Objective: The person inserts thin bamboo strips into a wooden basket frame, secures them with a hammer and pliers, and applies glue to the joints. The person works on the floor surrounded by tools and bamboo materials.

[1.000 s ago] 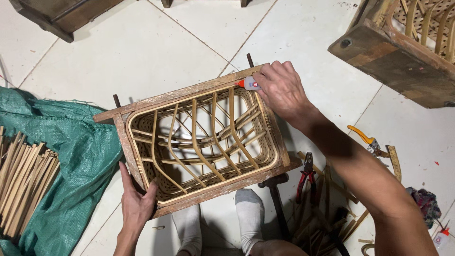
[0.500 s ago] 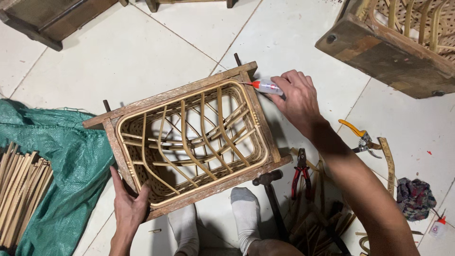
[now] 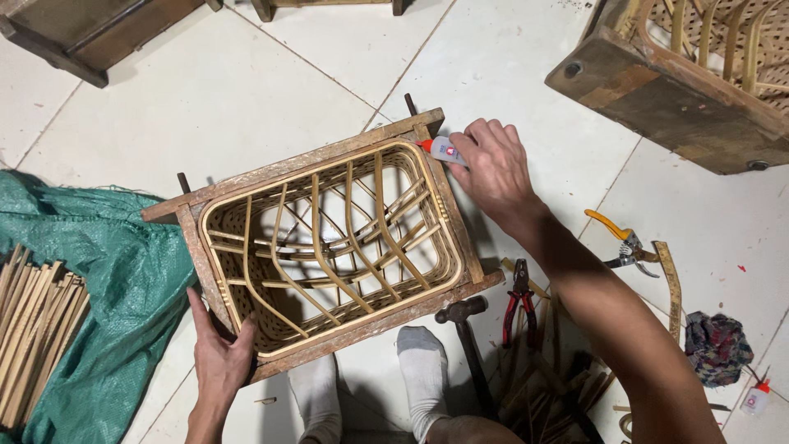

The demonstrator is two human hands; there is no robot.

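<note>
A wooden frame (image 3: 296, 168) with bent rattan strips woven inside lies on the white tiled floor in front of my socked feet (image 3: 423, 366). My right hand (image 3: 491, 168) holds a small glue bottle (image 3: 442, 150) with a red tip, its nozzle touching the frame's far right corner. My left hand (image 3: 220, 355) grips the frame's near left corner.
A green sack (image 3: 107, 279) with a bundle of rattan sticks (image 3: 29, 316) lies left. A hammer (image 3: 464, 329), red-handled pliers (image 3: 520, 300), yellow-handled pruners (image 3: 620, 238), rattan offcuts, a rag (image 3: 717, 345) and a second small glue bottle (image 3: 756, 399) lie right. Other wooden frames stand at the top.
The view has shifted, so the frame sits lower and more to the right. My right hand stays with the glue bottle at the frame's far right corner; my left hand keeps its grip.
</note>
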